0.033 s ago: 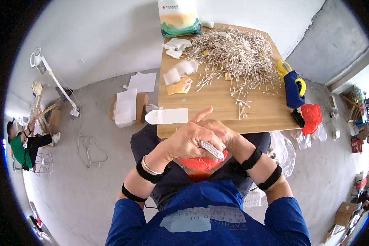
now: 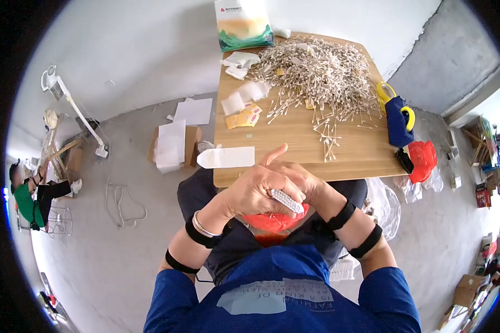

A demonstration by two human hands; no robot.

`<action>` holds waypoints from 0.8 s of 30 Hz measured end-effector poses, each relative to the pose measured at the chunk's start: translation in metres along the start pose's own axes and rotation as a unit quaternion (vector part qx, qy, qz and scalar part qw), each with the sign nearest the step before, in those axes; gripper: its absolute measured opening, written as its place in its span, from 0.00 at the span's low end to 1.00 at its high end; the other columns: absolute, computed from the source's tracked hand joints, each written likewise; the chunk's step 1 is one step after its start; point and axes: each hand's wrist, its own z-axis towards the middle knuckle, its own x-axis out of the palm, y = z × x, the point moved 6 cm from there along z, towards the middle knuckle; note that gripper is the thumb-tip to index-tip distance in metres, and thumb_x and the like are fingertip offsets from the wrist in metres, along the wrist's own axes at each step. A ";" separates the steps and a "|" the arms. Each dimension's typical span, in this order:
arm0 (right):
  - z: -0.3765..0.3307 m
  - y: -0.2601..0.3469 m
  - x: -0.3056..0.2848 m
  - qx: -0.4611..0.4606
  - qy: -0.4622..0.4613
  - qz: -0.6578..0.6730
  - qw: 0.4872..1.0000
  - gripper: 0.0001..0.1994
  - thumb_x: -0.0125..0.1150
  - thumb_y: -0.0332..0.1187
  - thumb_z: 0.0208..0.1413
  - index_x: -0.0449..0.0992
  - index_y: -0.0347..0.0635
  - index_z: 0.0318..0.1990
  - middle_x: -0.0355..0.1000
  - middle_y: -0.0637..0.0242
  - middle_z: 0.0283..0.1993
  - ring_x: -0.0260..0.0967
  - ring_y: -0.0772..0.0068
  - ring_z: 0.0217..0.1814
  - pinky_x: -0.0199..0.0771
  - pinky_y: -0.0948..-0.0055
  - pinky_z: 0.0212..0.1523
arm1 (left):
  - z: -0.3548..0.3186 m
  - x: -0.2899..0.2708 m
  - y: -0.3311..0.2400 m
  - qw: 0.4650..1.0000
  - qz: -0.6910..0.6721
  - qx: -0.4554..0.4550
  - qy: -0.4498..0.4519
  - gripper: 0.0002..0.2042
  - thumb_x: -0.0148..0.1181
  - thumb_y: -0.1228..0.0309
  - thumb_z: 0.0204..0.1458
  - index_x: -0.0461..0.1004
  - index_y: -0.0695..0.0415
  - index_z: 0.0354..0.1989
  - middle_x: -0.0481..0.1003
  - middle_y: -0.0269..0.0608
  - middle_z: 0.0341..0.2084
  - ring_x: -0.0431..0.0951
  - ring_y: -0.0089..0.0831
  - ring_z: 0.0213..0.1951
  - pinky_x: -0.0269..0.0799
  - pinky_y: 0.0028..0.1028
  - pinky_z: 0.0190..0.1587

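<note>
In the head view, we are seeing a bundle of cotton swabs [image 2: 286,201] poking out from under the curled fingers of the left hand [image 2: 261,186], just off the near edge of the worktop [image 2: 286,136] and over a red plastic bag [image 2: 269,223] at the lap. The left hand is closing around the bundle; the right hand [image 2: 305,180] is pressing up against it, fingers overlapping, and we cannot tell whether its grip is also reaching the swabs.

We are judging the bundle to be very light and fairly firm while squeezed together — but loose at heart, since single sticks could be slipping out or splaying if the pressure eases. The stems are probably smooth and easily bent, the tips soft and quick to fluff. We are favouring a hold all round the stems, with fingers wrapping the middle and the cotton ends staying free.

As for looks, the bundle is showing us one end only: a narrow, oblong face of tightly packed whitish tips, dotted like a honeycomb and slanting down to the right. The stems are hiding inside the hands. A heap of loose swabs [image 2: 322,72] is spreading across the far part of the worktop.
</note>
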 end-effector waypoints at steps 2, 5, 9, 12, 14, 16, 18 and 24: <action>-0.003 -0.004 0.002 0.132 -0.023 0.315 0.939 0.24 0.57 0.49 0.59 0.70 0.46 0.57 0.72 0.62 0.54 0.72 0.65 0.52 0.75 0.61 0.54 | 0.002 -0.007 -0.001 0.998 -0.015 -0.005 -0.064 0.08 0.75 0.64 0.37 0.81 0.45 0.27 0.82 0.28 0.29 0.78 0.29 0.50 0.36 0.45 0.71; -0.004 -0.006 0.000 0.153 -0.126 0.398 0.896 0.26 0.45 0.52 0.65 0.67 0.37 0.56 0.74 0.55 0.48 0.74 0.62 0.48 0.77 0.62 0.51 | -0.007 -0.015 0.006 0.985 0.066 0.013 -0.157 0.09 0.75 0.65 0.38 0.81 0.45 0.28 0.82 0.26 0.32 0.78 0.30 0.51 0.37 0.47 0.71; -0.006 -0.012 -0.015 0.114 -0.145 0.393 0.901 0.18 0.46 0.40 0.66 0.69 0.38 0.54 0.74 0.57 0.47 0.76 0.67 0.42 0.79 0.66 0.43 | -0.024 -0.003 0.021 0.953 0.236 0.075 -0.172 0.14 0.75 0.65 0.37 0.78 0.46 0.33 0.81 0.27 0.41 0.71 0.33 0.59 0.39 0.47 0.71; -0.006 -0.010 -0.037 0.152 -0.234 0.310 0.909 0.12 0.49 0.34 0.65 0.75 0.38 0.48 0.76 0.62 0.38 0.76 0.68 0.36 0.78 0.71 0.35 | -0.042 0.000 0.041 0.959 0.233 0.014 -0.160 0.25 0.74 0.60 0.41 0.75 0.47 0.49 0.68 0.41 0.59 0.61 0.41 0.65 0.44 0.47 0.69; -0.005 -0.019 -0.066 0.177 -0.247 0.047 0.951 0.11 0.51 0.33 0.65 0.78 0.37 0.43 0.77 0.64 0.35 0.76 0.67 0.34 0.77 0.71 0.33 | -0.054 -0.005 0.055 0.965 0.161 -0.021 -0.204 0.35 0.71 0.57 0.45 0.65 0.54 0.62 0.61 0.49 0.64 0.60 0.44 0.65 0.49 0.45 0.68; 0.002 -0.018 -0.072 0.163 -0.261 -0.144 0.941 0.12 0.54 0.34 0.64 0.81 0.36 0.37 0.78 0.64 0.29 0.76 0.68 0.30 0.74 0.72 0.31 | -0.068 -0.011 0.089 0.953 0.009 -0.134 -0.273 0.34 0.70 0.59 0.48 0.63 0.58 0.62 0.63 0.49 0.62 0.61 0.41 0.65 0.53 0.42 0.66; 0.012 -0.020 -0.075 0.086 -0.217 -0.269 0.935 0.10 0.56 0.33 0.62 0.80 0.37 0.40 0.79 0.60 0.31 0.76 0.65 0.29 0.74 0.70 0.32 | -0.074 -0.017 0.121 0.914 -0.078 -0.210 -0.339 0.30 0.66 0.63 0.53 0.63 0.63 0.60 0.70 0.47 0.56 0.68 0.35 0.59 0.64 0.35 0.61; 0.026 -0.029 -0.072 -0.055 -0.174 -0.470 0.864 0.11 0.62 0.34 0.55 0.79 0.42 0.45 0.77 0.56 0.38 0.74 0.54 0.40 0.75 0.63 0.40 | -0.071 -0.008 0.166 0.902 -0.076 -0.280 -0.318 0.16 0.63 0.69 0.54 0.75 0.65 0.49 0.80 0.44 0.40 0.78 0.26 0.44 0.74 0.27 0.45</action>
